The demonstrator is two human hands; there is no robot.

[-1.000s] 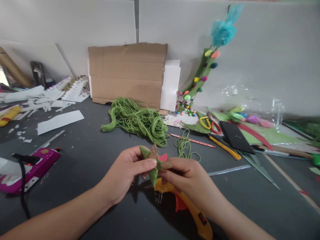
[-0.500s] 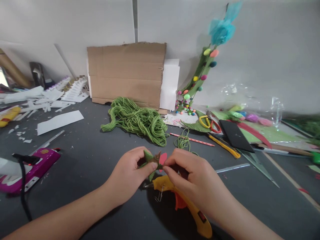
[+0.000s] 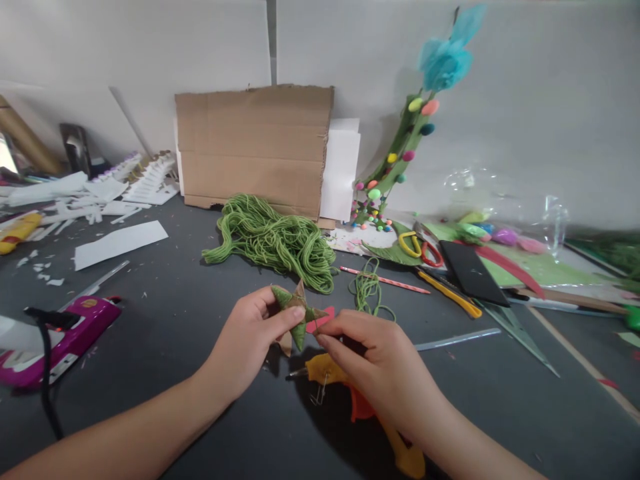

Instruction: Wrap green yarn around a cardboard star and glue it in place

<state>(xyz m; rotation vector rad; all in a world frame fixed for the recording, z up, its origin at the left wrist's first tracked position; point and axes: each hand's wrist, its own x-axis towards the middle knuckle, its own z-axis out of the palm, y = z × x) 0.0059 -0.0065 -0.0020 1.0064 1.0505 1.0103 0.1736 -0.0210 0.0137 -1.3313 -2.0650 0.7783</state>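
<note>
My left hand [image 3: 257, 333] pinches a small cardboard star [image 3: 299, 323], with its thumb across the middle. Green yarn covers some of the star's points, and bare brown cardboard shows on others. Just right of the star, my right hand [image 3: 373, 347] has thumb and forefinger closed on a thin strand of green yarn that runs to the star's right side. A pink-red piece [image 3: 323, 320] shows between the two hands. Below them on the table lies a yellow glue gun [image 3: 323, 368], its handle partly hidden by my right hand.
A heap of green yarn [image 3: 273, 240] lies before a cardboard sheet [image 3: 253, 147]. A loose yarn tangle [image 3: 369, 287], pencil [image 3: 385, 280], scissors [image 3: 410, 245], yellow cutter [image 3: 450, 293] and set square [image 3: 520, 337] lie to the right. On the left are a purple power strip [image 3: 90, 320] and paper scraps.
The star has turned so its face shows more to the camera, moving slightly left and up with my left hand. My right hand has shifted a little left and down.
</note>
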